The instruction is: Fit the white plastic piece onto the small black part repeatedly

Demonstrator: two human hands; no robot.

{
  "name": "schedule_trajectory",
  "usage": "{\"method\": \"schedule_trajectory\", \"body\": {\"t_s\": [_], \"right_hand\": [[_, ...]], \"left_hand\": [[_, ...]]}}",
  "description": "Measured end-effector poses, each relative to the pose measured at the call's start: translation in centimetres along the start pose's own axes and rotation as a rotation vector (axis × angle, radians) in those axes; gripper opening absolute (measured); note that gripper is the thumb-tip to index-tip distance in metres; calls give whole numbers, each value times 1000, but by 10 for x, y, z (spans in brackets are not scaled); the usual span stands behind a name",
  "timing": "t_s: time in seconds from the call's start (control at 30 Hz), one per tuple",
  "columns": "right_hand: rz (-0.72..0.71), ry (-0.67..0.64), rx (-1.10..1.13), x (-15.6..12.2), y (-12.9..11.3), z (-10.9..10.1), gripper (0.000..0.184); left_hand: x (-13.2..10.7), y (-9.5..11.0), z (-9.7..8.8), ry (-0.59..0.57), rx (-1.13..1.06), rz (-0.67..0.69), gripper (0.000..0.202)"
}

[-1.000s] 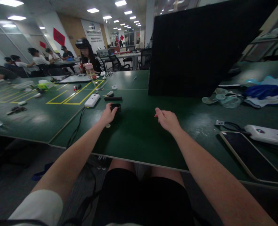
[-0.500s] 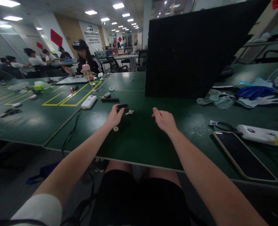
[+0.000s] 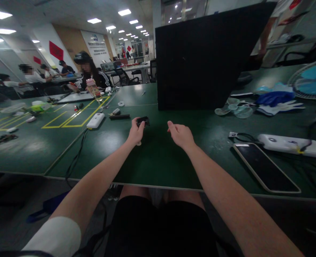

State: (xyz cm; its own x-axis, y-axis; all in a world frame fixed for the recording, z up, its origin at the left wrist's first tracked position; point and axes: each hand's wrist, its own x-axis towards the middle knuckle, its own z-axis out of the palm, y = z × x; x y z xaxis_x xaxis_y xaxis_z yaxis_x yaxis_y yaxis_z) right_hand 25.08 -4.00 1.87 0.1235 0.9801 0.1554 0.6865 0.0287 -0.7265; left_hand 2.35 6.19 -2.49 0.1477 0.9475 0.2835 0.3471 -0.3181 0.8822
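My left hand (image 3: pixel 137 131) is closed around a small black plastic part (image 3: pixel 142 121), thumb on the near side, just above the green table. Under that hand, a small pale disc (image 3: pixel 139 143) lies partly covered by the wrist. To the right, my right hand (image 3: pixel 181 134) is held over the table with its fingers curled and its thumb laid against them. Whatever its fingers may hold is hidden. A gap of bare table separates the two hands. Beyond the left hand lies a black bar (image 3: pixel 120 116) with a small light-coloured piece (image 3: pixel 116 111) beside it.
A large black panel (image 3: pixel 200 67) stands ahead. To the right are a phone (image 3: pixel 266 167), a white power strip (image 3: pixel 291 144), and blue and white gloves (image 3: pixel 277 100). A white box with a cable (image 3: pixel 96 120) lies left. Across the table sits a person in a headset (image 3: pixel 91 73).
The view has turned a little right. My left hand has moved right with the black part, and the small white piece beside it no longer shows. My right hand stays curled.
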Motion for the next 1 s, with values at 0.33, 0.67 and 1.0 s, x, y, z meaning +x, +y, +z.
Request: {"method": "schedule_trajectory", "body": {"t_s": [0.33,0.67,1.0], "right_hand": [[-225,-299,-281,0,4,9,97],[-403,-434,-362,-15,-22,22,51],[-351,-348,-205,-10,-17,37,18]], "left_hand": [[-14,42,49,-112,-570,-211,50],[-36,-6,-33,-22,-193,-89,44],[-48,7,-53,-365,138,216,50]]}}
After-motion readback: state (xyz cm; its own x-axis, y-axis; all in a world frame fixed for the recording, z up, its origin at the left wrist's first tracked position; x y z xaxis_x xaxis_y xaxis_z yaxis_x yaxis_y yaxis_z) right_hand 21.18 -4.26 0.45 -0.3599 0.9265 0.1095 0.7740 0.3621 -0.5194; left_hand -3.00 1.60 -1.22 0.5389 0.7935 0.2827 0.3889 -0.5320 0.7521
